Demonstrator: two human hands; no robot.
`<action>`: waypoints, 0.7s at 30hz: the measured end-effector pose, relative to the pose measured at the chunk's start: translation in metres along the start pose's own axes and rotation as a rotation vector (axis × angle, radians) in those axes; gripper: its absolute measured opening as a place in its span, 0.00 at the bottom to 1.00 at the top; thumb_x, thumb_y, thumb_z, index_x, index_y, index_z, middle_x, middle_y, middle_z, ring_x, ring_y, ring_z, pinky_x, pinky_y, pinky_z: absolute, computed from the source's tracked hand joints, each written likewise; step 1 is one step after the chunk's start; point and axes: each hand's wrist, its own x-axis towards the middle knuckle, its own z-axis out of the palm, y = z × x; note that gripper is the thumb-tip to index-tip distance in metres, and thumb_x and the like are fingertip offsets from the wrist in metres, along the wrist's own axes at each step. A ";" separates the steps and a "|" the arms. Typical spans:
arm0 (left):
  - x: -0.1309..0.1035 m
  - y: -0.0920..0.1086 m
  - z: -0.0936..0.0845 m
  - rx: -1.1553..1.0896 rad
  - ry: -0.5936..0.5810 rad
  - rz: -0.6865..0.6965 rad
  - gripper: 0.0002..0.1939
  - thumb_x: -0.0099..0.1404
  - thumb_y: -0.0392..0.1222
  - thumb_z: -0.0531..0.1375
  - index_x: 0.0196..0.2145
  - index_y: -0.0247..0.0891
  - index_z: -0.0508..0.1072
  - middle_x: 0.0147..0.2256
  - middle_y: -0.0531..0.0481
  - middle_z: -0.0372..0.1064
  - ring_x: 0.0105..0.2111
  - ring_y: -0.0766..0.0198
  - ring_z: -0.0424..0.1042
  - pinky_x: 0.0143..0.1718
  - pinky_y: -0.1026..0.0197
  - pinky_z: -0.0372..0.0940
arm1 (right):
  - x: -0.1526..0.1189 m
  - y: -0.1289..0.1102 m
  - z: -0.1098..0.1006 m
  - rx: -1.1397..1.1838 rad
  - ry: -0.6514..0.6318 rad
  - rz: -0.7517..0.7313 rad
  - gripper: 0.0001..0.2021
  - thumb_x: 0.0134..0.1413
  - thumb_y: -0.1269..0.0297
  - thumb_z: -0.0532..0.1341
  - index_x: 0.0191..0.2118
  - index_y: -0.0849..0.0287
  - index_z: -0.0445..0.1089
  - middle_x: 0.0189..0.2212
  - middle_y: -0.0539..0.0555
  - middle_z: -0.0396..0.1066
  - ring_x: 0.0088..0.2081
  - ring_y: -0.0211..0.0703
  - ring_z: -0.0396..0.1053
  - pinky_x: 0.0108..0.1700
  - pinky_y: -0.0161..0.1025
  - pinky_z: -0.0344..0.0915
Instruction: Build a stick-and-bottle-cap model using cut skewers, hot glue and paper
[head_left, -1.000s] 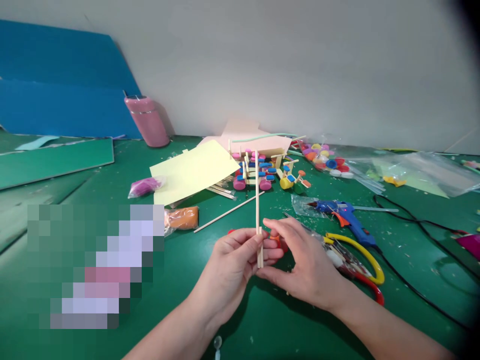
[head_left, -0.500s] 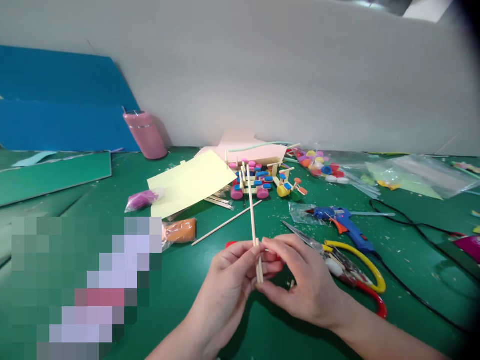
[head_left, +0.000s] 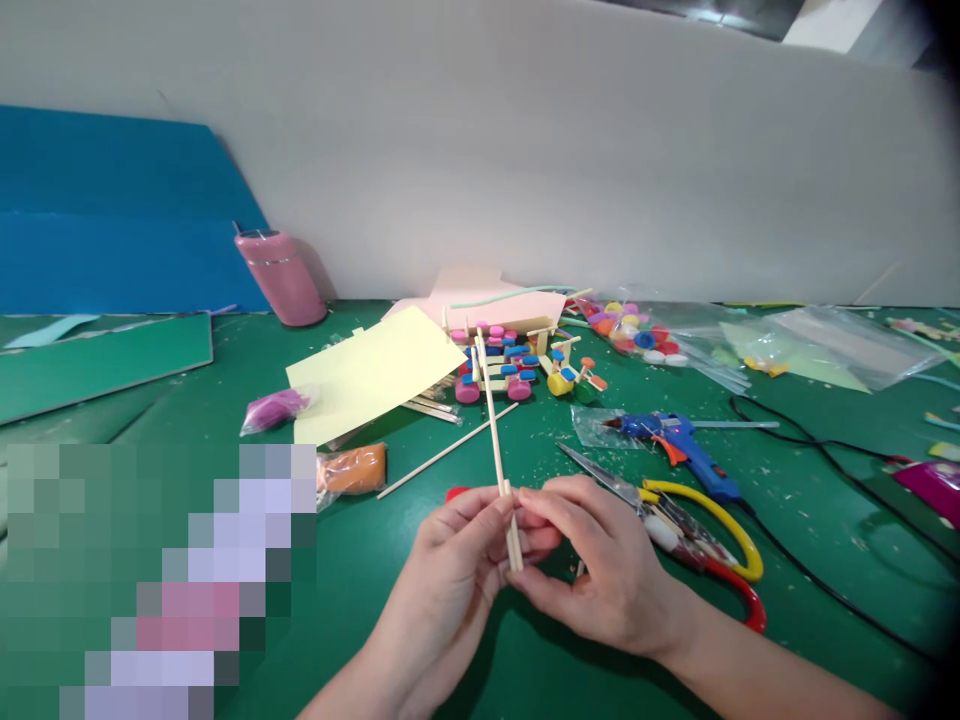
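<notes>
Thin wooden sticks are gripped between my two hands near the bottom middle of the head view. My left hand (head_left: 450, 570) pinches a long pale stick (head_left: 490, 420), which points up and away, tilted slightly left. Beside its near end lies a short stick (head_left: 514, 548), roughly parallel. My right hand (head_left: 607, 560) is closed around the same near end, its thumb at the bottom tip and its fingers higher up. Fingers partly cover where the sticks meet. Something red shows just behind my left fingers, mostly hidden.
Right of my hands lie large scissors (head_left: 701, 490) with yellow and red handles and a blue glue gun (head_left: 682, 440) with a black cord. Ahead stand small stick-built models (head_left: 499, 380), yellow sheet (head_left: 367, 370), loose stick (head_left: 450, 450), and pink tumbler (head_left: 281, 280). A pixelated patch covers the lower left.
The whole view has shifted slightly, so things sit a little more to the left and lower. Both hands keep their hold, and the long stick leans slightly more left.
</notes>
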 end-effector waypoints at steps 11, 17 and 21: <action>0.001 0.001 0.002 0.011 0.044 0.024 0.03 0.56 0.33 0.61 0.29 0.31 0.75 0.25 0.46 0.75 0.27 0.64 0.75 0.28 0.68 0.66 | 0.000 0.001 -0.001 -0.035 -0.030 0.016 0.25 0.51 0.60 0.60 0.54 0.55 0.55 0.41 0.57 0.65 0.40 0.47 0.65 0.41 0.45 0.66; 0.000 -0.001 0.002 0.033 0.039 0.029 0.04 0.57 0.35 0.61 0.30 0.32 0.75 0.26 0.46 0.75 0.27 0.65 0.74 0.31 0.67 0.66 | 0.001 0.000 -0.003 0.042 -0.011 0.024 0.28 0.47 0.60 0.63 0.54 0.56 0.55 0.42 0.57 0.63 0.41 0.47 0.64 0.42 0.45 0.65; -0.002 -0.002 0.004 0.082 -0.017 0.035 0.05 0.58 0.35 0.60 0.30 0.33 0.75 0.26 0.46 0.75 0.27 0.66 0.73 0.32 0.66 0.65 | 0.003 0.000 -0.010 0.216 0.080 0.198 0.20 0.50 0.64 0.59 0.50 0.58 0.60 0.34 0.53 0.63 0.33 0.41 0.63 0.33 0.38 0.65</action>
